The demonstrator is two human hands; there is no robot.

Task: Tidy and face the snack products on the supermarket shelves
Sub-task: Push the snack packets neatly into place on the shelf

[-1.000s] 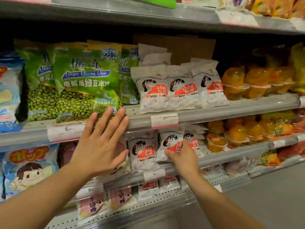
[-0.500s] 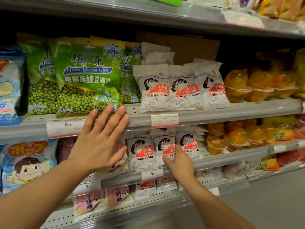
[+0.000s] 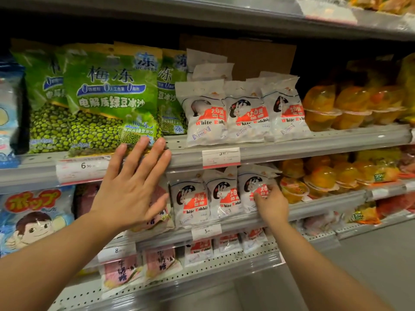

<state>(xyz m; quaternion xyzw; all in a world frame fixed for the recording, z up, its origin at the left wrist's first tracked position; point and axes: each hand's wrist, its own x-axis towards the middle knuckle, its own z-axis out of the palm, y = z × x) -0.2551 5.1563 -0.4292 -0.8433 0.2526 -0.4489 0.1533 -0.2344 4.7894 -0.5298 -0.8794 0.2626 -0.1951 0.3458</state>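
Three white White Rabbit candy bags stand side by side on the middle shelf (image 3: 325, 200). My right hand (image 3: 272, 204) pinches the lower front of the rightmost bag (image 3: 253, 182), fingers curled on it. The other two bags (image 3: 190, 200) stand upright to its left, labels forward. My left hand (image 3: 132, 187) is flat with straight, spread fingers, its fingertips at the upper shelf rail (image 3: 292, 151) and its palm over a pink-and-cream bag (image 3: 157, 221). More White Rabbit bags (image 3: 244, 113) line the upper shelf, facing out.
Green mung-bean bags (image 3: 107, 97) fill the upper shelf's left. Orange jelly cups (image 3: 321, 104) sit at right on both shelves. A blue cartoon bag (image 3: 33, 216) is at far left. Pink bags (image 3: 121, 270) lie on the perforated bottom shelf. Grey floor lies at lower right.
My right hand has moved right, from the middle White Rabbit bag to the rightmost one. The three bags now stand in a straighter row. My left hand has stayed put.
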